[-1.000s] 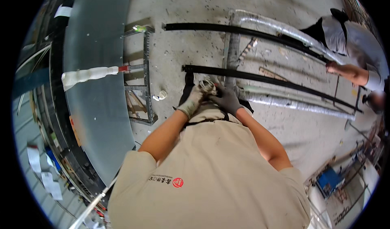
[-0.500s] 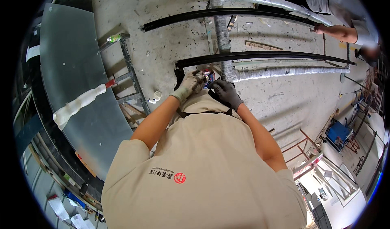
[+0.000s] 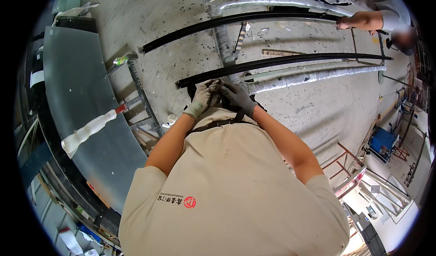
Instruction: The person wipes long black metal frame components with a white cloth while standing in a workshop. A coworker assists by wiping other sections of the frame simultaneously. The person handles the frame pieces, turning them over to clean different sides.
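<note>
My left hand [image 3: 201, 98], in a light grey glove, and my right hand [image 3: 237, 97], in a dark grey glove, meet fingertip to fingertip in front of my chest. Both pinch a small object [image 3: 219, 89] that is too small and too hidden to identify. They hover just over the near end of a long black bar [image 3: 281, 63] lying on the concrete floor. A second black bar [image 3: 227, 22] lies parallel farther away. A dark strap crosses my beige shirt below the hands.
Another person's hand [image 3: 358, 20] rests on the far bar at the top right. Silver wrapped pipes [image 3: 313, 76] lie beside the bars. To my left are a large grey curved sheet [image 3: 77, 92] with a white wrapped roll [image 3: 86, 131], a metal frame [image 3: 141, 99] and a green bottle [image 3: 120, 61]. At the right stands a blue box [image 3: 383, 142].
My hands stay joined on the small object by the bar's end. The view has swung, so the bars and the other person's hand sit higher in the picture.
</note>
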A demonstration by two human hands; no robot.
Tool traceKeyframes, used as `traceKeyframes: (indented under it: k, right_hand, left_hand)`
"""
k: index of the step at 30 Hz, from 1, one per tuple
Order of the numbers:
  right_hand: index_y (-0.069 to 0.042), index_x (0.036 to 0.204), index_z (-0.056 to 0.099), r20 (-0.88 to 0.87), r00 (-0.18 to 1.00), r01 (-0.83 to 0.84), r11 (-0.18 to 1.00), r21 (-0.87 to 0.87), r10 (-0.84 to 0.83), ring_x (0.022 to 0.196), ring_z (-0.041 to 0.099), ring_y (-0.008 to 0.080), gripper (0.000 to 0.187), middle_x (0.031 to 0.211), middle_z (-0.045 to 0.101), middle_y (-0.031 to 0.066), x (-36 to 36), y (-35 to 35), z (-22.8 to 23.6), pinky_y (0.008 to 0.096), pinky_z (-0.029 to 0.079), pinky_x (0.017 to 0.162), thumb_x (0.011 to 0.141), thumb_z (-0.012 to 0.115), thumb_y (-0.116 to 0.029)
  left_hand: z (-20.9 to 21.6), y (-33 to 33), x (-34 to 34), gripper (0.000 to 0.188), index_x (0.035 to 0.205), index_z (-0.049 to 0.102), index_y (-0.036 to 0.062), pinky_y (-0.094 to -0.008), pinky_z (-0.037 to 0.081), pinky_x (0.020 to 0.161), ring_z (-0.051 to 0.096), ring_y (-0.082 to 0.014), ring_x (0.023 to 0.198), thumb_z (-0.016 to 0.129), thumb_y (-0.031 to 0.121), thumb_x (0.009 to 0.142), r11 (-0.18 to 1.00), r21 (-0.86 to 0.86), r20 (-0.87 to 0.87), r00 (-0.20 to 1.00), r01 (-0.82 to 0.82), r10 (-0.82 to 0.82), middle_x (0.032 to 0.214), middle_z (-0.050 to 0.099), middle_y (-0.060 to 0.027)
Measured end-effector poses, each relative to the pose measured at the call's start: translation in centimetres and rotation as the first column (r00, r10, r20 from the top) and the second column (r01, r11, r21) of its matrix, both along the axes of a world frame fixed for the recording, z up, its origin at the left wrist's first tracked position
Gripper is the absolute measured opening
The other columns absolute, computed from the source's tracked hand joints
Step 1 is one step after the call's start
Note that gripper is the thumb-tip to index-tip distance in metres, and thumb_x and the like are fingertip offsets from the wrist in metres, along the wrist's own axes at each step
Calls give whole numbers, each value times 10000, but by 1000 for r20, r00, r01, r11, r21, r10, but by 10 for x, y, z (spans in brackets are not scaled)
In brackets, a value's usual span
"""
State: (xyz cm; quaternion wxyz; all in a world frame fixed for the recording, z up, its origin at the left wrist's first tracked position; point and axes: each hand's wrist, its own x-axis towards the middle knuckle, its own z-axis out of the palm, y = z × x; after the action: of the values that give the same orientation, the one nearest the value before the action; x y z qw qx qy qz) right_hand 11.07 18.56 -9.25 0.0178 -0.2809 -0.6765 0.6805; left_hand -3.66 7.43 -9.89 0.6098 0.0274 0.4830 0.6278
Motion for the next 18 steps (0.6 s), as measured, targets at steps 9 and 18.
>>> traceKeyframes:
  k: [9,18]
  right_hand:
    - [-37,1160,664,-29,999,9,895,-446,-25,834,569,93,355,940,641,-8,-6,19,28,269,491,744,1073,564,-366]
    - [-21,1217,679,90,983,168,982,-82,-161,890,702,209,355,1039,744,105,-9,36,32,346,553,842,990,657,-294]
  left_hand:
    - [16,9,-12,154,1076,680,24,-292,583,665,669,-141,775,678,163,1009,996,-89,109,994,27,-17,941,701,-38]
    - [15,25,-15,139,1081,687,21,-269,545,627,658,-140,726,681,135,1001,983,-61,100,979,-174,179,887,706,-61]
